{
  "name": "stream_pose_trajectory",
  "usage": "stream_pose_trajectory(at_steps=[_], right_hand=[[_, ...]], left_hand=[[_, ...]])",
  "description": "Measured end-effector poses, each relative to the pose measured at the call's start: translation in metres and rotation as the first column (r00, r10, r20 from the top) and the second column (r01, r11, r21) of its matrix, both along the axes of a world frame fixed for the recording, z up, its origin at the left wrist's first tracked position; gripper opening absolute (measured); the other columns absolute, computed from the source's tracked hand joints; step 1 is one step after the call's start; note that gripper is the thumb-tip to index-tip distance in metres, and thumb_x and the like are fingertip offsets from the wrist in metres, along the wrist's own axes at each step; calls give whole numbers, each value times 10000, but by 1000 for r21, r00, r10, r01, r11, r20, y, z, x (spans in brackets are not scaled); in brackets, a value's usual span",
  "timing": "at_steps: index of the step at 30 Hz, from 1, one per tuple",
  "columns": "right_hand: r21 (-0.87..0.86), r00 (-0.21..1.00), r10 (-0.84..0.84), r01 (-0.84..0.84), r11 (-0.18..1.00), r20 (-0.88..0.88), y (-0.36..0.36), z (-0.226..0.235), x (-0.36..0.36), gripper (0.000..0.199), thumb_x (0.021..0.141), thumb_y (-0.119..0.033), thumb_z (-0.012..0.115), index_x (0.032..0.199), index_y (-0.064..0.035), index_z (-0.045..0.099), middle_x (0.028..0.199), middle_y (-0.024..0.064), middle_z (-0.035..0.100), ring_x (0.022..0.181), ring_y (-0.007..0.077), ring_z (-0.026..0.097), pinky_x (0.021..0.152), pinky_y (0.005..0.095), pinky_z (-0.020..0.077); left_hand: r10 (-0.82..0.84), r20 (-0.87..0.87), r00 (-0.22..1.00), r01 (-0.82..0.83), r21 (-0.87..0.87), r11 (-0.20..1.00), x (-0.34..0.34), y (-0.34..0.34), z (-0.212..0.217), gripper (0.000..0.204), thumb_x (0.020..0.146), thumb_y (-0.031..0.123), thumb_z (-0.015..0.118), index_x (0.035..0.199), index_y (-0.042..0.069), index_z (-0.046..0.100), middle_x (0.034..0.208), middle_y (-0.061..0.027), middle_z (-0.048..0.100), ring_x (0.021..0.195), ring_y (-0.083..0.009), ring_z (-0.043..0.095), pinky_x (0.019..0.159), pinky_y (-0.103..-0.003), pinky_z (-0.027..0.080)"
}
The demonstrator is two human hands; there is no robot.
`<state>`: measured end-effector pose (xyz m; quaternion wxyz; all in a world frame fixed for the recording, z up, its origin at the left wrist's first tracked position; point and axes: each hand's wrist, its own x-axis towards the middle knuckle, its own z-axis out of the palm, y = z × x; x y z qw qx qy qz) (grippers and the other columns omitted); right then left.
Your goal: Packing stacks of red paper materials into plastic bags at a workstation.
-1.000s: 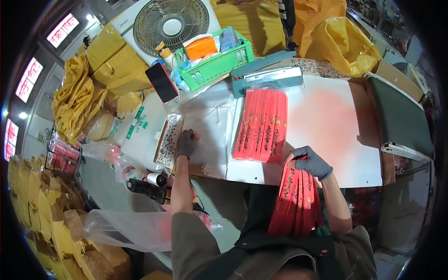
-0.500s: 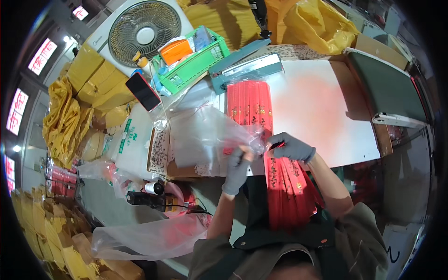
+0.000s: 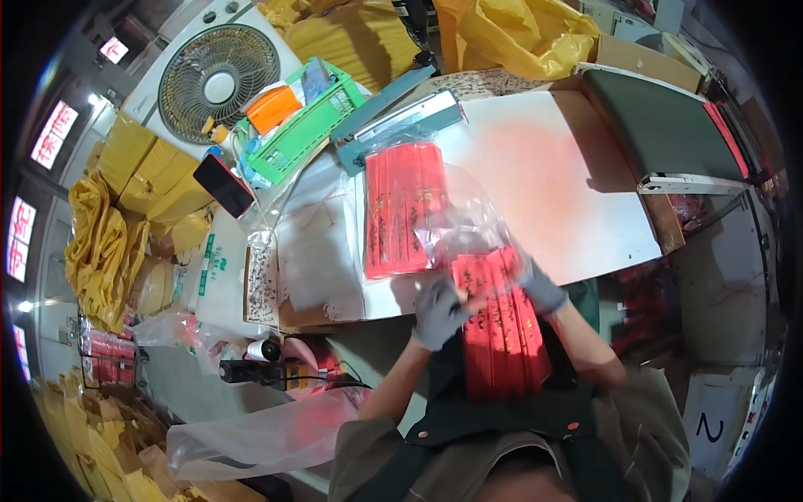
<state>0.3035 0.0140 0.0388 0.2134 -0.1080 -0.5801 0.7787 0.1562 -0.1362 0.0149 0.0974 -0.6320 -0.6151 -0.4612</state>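
Note:
A near bundle of red folded strips with dark and gold print [image 3: 502, 335] stands in front of my body, its far end inside a clear plastic bag [image 3: 478, 213]. My left hand [image 3: 441, 314], in a grey glove with bare fingertips, is closed at the bundle's left edge on the bag's mouth. At the right edge is my right hand [image 3: 542, 286], gloved alike and blurred by motion, its fingers bent round the bag's edge. A pale streak of film crosses the bundle between both hands. A second red bundle [image 3: 406, 209] lies flat on the table beyond my left hand.
Clear bags [image 3: 318, 243] lie left of the second bundle. Behind are a blue-grey sealer-like bar device [image 3: 401, 125], a green basket [image 3: 305, 125], a phone [image 3: 223, 186] and a fan [image 3: 219, 84]. A dark green padded panel [image 3: 669, 125] stands right. Yellow sacks [image 3: 527, 38] sit far back.
The bag has gone from the left of the hands to over the near bundle's far end. My left hand moved right and nearer; the second bundle is now uncovered. The whole view shifted.

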Motion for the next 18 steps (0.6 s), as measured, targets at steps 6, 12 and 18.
stream_pose_trajectory(at_steps=[6,12,18], right_hand=[[356,966,26,-120,927,258,-55,-64,107,730,903,-329,586,1449,-13,218,1431,143,368,1318,209,333,1071,356,285],[644,864,-133,-251,723,486,4,52,96,523,918,-240,537,1377,-48,376,1025,173,638,852,314,645,811,376,496],[971,934,-354,-121,-204,42,54,222,52,157,734,-2,565,886,-41,559,782,145,613,659,327,611,586,365,481]], left_hand=[[-152,292,944,212,-187,959,63,-65,-35,377,672,259,799,570,90,477,529,-106,453,465,-271,486,428,-382,390],[-20,880,474,600,-306,739,5,-22,74,110,878,102,606,783,61,571,703,18,534,664,-55,497,601,-231,407],[-60,-468,882,-170,-434,885,-87,42,234,78,863,24,552,787,42,550,672,6,459,653,-66,485,541,-232,365]])
